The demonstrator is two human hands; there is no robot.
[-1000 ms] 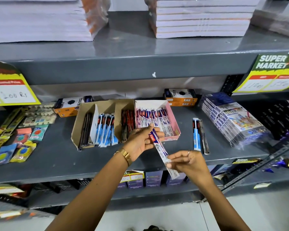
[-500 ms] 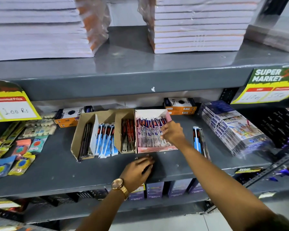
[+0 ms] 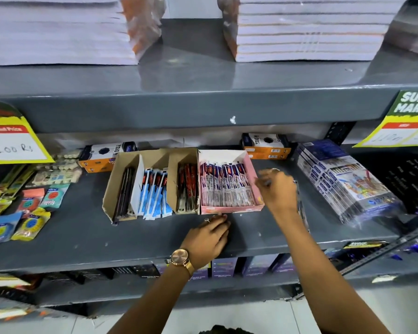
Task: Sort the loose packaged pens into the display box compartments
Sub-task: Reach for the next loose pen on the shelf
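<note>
My left hand (image 3: 209, 237) lies flat, grip empty, on the shelf (image 3: 82, 232) at centre frame just below the pink box (image 3: 229, 208) of packaged pens (image 3: 223, 186), while my right hand (image 3: 279, 191) hovers beside it (its grip I can't tell).

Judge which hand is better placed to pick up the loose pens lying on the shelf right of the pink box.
Right. The right hand hovers directly over the loose pens beside the pink box, apparently empty. The left hand rests flat on the shelf before the box, farther away.
</note>
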